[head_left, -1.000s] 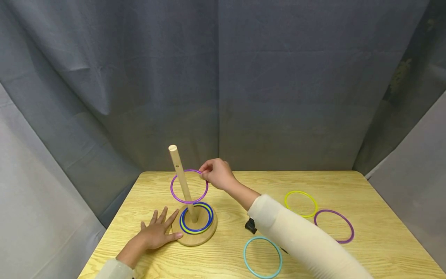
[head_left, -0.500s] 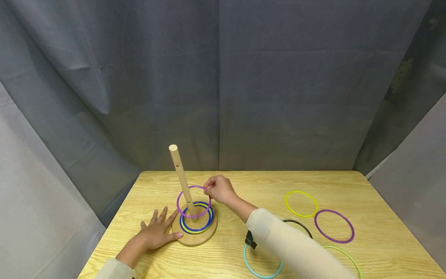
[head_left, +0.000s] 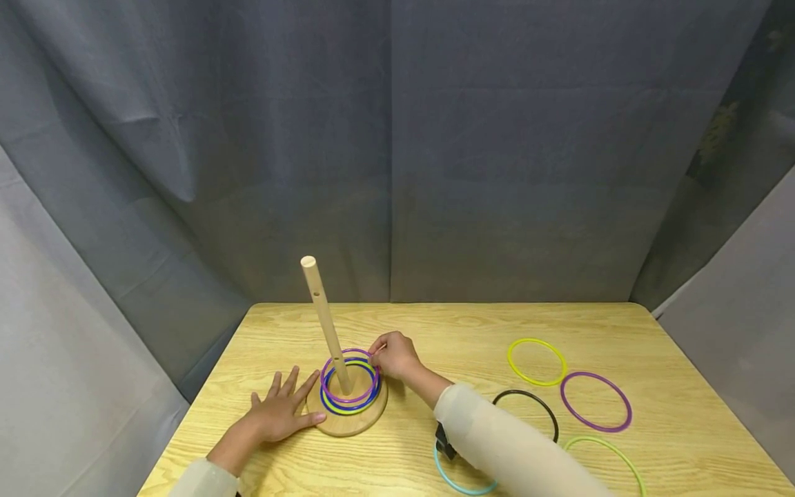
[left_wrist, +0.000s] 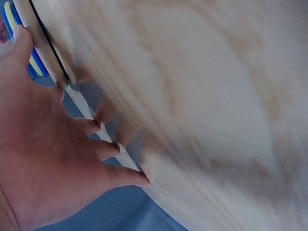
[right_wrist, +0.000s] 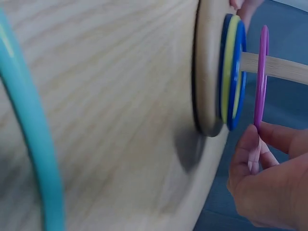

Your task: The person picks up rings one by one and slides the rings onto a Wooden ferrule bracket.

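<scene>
Between thumb and fingers, my right hand [head_left: 396, 357] pinches a purple ring [right_wrist: 261, 77] by its edge. The ring encircles the wooden peg [head_left: 325, 317] low down, a small gap above the stacked rings in the right wrist view. That stack on the round base [head_left: 348, 426] has a blue ring [right_wrist: 235, 79] on top, a yellow-green ring [right_wrist: 228, 67] in the middle and a darker blue ring at the bottom. My left hand [head_left: 279, 413] lies with fingers spread, its thumb and index fingertip at the base's left edge; the left wrist view shows its palm side [left_wrist: 53, 144].
On the wooden table [head_left: 410, 469], to the right, lie a yellow ring [head_left: 511, 359], another purple ring [head_left: 629, 414], a black ring [head_left: 555, 424], a light green ring [head_left: 630, 464] and a turquoise ring [head_left: 466, 491]. My right sleeve covers parts of several. A grey curtain [head_left: 497, 152] hangs behind.
My right hand has lowered the purple ring along the peg, from about mid-height to just over the stack. The left hand has stayed in place.
</scene>
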Action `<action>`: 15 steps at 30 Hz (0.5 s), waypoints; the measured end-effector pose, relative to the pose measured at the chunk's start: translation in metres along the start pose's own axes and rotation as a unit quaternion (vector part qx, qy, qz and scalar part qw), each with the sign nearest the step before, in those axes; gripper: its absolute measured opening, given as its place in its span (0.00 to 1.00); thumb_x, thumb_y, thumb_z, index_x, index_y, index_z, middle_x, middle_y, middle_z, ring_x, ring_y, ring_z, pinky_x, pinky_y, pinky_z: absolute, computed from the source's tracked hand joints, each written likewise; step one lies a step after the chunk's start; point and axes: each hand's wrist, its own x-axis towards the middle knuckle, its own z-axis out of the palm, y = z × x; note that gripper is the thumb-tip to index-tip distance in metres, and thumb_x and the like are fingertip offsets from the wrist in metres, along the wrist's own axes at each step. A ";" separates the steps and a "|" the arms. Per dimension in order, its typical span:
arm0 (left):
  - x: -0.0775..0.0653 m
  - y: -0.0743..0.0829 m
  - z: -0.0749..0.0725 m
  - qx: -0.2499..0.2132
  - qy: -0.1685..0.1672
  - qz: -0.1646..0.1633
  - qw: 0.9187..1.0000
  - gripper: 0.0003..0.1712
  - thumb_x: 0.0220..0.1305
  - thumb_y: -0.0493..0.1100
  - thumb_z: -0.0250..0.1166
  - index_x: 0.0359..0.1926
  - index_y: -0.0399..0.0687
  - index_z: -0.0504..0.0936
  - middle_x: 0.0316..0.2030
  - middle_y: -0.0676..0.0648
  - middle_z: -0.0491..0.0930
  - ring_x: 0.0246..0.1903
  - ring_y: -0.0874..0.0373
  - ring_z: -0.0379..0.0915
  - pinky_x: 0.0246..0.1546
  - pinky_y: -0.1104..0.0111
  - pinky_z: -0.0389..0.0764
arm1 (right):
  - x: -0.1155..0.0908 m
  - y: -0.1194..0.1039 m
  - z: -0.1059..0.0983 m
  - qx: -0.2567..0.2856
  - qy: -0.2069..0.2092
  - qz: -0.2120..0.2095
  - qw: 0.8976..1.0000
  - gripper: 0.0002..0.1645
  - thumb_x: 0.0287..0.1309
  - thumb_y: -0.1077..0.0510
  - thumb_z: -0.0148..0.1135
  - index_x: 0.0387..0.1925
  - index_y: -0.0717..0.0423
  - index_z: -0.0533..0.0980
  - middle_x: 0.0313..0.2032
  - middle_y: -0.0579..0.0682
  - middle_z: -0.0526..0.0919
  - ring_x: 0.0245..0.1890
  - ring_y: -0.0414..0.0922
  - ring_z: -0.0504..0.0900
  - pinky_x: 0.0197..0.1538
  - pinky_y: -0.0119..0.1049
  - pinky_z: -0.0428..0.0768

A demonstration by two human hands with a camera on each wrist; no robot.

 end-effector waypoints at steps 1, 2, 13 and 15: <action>0.000 0.000 0.000 0.000 0.001 0.001 1.000 0.54 0.65 0.80 0.52 0.83 0.66 0.48 0.82 0.34 0.40 0.78 0.25 0.32 0.59 0.16 0.39 | -0.001 0.002 0.001 0.000 -0.001 0.004 1.000 0.05 0.56 0.70 0.71 0.30 0.59 0.85 0.21 0.47 0.82 0.17 0.38 0.79 0.21 0.25 0.75; 0.000 0.001 0.000 0.000 0.001 0.001 1.000 0.54 0.65 0.80 0.52 0.83 0.66 0.48 0.82 0.34 0.40 0.78 0.25 0.32 0.59 0.16 0.39 | -0.001 0.003 0.002 0.000 -0.002 0.008 1.000 0.05 0.56 0.70 0.71 0.30 0.59 0.85 0.21 0.48 0.82 0.17 0.38 0.79 0.21 0.25 0.76; -0.001 0.002 -0.001 -0.001 0.003 0.004 1.000 0.54 0.66 0.80 0.53 0.83 0.65 0.48 0.82 0.34 0.40 0.78 0.25 0.30 0.59 0.16 0.38 | -0.005 0.015 0.006 0.016 -0.002 0.019 1.000 0.04 0.56 0.72 0.72 0.33 0.64 0.84 0.24 0.54 0.86 0.17 0.40 0.81 0.22 0.27 0.81; -0.001 0.002 -0.002 -0.003 0.003 0.003 1.000 0.54 0.66 0.80 0.53 0.83 0.65 0.48 0.82 0.34 0.39 0.78 0.25 0.30 0.59 0.16 0.38 | -0.004 0.016 0.007 0.019 -0.003 0.018 1.000 0.05 0.55 0.71 0.73 0.32 0.63 0.83 0.24 0.53 0.85 0.17 0.41 0.81 0.23 0.27 0.81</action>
